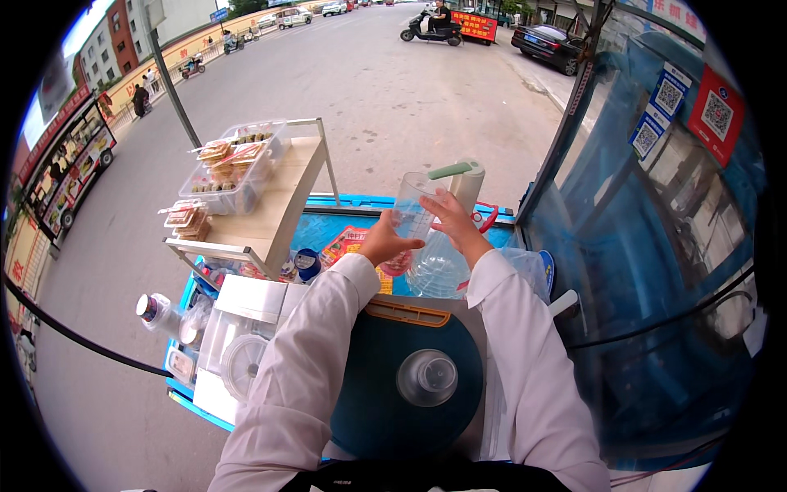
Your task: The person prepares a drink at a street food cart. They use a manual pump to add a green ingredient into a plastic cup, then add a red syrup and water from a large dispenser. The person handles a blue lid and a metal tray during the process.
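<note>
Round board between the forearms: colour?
Round board is dark teal; shows best in the head view, the only one.

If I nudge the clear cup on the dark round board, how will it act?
The clear cup looks like thin, see-through plastic, so it's probably light. The board looks flat and smooth, so a nudge may slide it easily. Its round outline suggests it could roll if knocked onto its side.
</note>
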A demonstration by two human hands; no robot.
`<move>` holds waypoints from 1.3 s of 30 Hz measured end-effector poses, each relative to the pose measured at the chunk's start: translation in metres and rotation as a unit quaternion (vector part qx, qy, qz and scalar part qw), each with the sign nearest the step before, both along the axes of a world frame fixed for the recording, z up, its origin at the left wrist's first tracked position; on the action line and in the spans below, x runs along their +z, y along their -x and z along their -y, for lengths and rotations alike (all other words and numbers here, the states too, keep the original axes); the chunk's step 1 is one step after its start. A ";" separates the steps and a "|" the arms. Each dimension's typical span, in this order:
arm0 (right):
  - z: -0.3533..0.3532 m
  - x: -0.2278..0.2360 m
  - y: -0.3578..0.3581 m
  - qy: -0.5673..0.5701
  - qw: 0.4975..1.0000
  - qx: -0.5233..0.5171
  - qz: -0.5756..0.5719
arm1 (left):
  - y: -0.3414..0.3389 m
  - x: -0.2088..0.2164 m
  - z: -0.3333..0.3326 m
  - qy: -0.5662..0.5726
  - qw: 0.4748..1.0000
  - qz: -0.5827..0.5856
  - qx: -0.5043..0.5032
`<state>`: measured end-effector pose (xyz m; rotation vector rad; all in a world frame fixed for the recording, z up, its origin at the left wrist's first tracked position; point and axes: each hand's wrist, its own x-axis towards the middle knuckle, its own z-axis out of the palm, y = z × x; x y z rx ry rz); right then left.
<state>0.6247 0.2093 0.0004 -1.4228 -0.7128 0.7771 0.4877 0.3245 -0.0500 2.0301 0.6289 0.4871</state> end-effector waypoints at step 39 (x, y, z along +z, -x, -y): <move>0.047 0.046 -0.043 0.109 0.837 -0.155 0.513 | -0.001 0.019 0.000 -0.087 0.994 -0.060 -0.014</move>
